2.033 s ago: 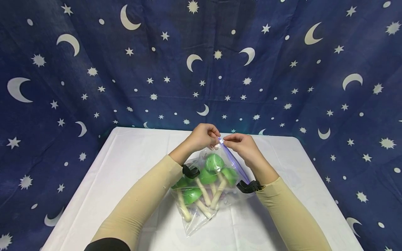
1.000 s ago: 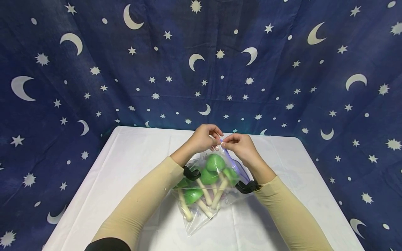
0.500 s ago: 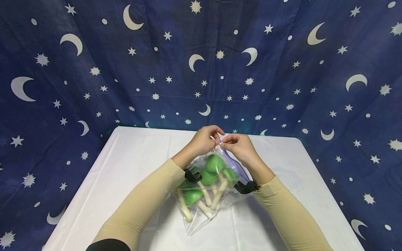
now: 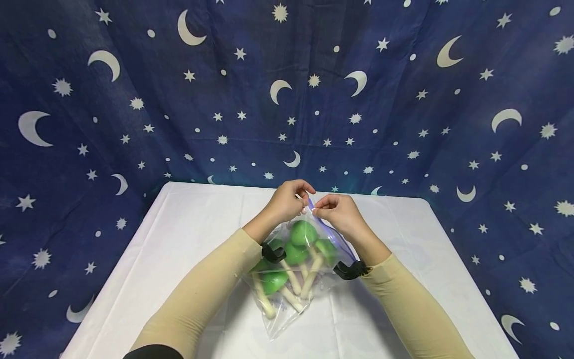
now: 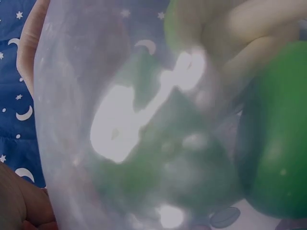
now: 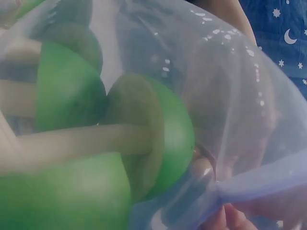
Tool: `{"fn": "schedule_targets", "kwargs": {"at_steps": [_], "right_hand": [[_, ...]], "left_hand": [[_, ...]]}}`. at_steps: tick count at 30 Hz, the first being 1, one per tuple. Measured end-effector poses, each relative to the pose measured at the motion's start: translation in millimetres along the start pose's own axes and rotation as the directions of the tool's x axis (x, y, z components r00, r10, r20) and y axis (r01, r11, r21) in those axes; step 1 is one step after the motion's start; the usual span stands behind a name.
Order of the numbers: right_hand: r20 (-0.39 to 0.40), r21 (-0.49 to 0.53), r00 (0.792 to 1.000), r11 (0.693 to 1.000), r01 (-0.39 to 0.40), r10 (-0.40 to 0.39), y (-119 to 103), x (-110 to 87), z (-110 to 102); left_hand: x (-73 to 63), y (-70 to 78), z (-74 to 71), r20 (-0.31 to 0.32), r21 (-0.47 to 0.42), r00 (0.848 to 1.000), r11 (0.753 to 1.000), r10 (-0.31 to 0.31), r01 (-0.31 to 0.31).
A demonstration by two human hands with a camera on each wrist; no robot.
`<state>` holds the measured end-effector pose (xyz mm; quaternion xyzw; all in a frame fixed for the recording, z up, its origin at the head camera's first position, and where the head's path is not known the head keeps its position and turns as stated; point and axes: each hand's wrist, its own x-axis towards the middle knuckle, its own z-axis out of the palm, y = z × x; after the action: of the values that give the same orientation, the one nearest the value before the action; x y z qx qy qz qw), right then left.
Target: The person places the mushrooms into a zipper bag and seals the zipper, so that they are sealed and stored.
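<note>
A clear slider zip bag (image 4: 277, 326) holds several mushrooms with green caps (image 4: 303, 233) and pale stems. Its purple zip strip (image 4: 329, 232) slants down to the right from the top corner. My left hand (image 4: 287, 202) pinches that top corner between thumb and fingers. Just right of it, my right hand (image 4: 344, 215) pinches the zip at a small white slider (image 4: 314, 211). In the right wrist view, fingertips meet the purple strip (image 6: 264, 184) behind the plastic, beside a mushroom (image 6: 177, 139). Glare on the plastic hides much of the left wrist view, where a green cap (image 5: 283, 134) shows.
The bag sits on a table with a white cloth (image 4: 202, 219). A dark blue curtain (image 4: 251, 65) with moons and stars hangs behind and at both sides. Black wrist mounts (image 4: 351, 270) lie close against the bag.
Both hands and the bag's top have shifted slightly left and down. A narrow gap has opened between the hands, and the right hand now sits a little lower along the zip.
</note>
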<state>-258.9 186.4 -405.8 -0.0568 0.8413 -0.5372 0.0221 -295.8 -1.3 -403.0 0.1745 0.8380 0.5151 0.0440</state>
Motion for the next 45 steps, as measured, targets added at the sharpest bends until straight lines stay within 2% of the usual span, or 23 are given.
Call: {"fn": "schedule_targets", "kwargs": {"at_steps": [10,16,35,45], "right_hand": [[0.007,-0.024,1.0,1.0,-0.017,0.017,0,-5.2,1],[0.011,-0.031,0.999,0.999,-0.03,0.03,0,-10.3,0],[0.038,-0.051,0.999,0.999,-0.002,0.004,8,-18.7,-1],[0.053,-0.082,0.999,0.997,0.014,-0.01,9,-21.6,-1]], "left_hand": [[-1.5,-3.0,-4.2,-0.037,-0.014,0.999,1.0,-0.002,0.002],[-1.8,-5.3,-7.9,-0.027,-0.039,1.0,0.999,-0.005,0.004],[-4.1,-11.2,-19.5,-0.108,-0.107,0.994,0.994,0.013,-0.025],[-5.7,-13.5,-25.7,-0.134,-0.122,0.991,0.992,-0.003,-0.013]]}}
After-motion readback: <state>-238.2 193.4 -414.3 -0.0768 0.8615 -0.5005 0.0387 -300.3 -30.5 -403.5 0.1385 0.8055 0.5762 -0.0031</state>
